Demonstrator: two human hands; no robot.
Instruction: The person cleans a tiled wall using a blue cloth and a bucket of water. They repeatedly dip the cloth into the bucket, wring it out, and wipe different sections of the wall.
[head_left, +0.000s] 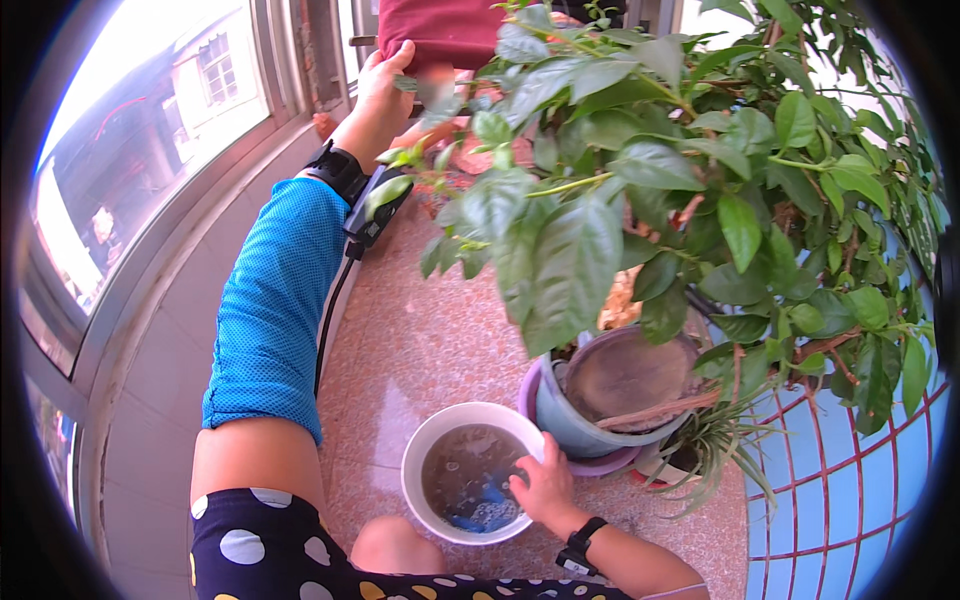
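My left arm, in a blue mesh sleeve (277, 300), reaches up to the top of the view. There my left hand (381, 90) touches the lower left edge of a dark red cloth (442, 34); its fingers are partly hidden, so the grip is unclear. Low in the view, my right hand (546, 480) straddles the right rim of a white bucket (420, 480), with some fingers over the inside. Murky, foamy water (457, 465) fills part of the bucket. A blue item (480, 514), perhaps cloth, lies in the water.
A leafy plant (645, 165) overhangs the right side. Beside the bucket stand a pale blue flowerpot (574, 427) in a purple outer pot (531, 390) and a spiky plant (720, 450). A window frame (217, 165) borders the left, blue tiles (810, 480) the right. The floor is speckled pink (420, 322).
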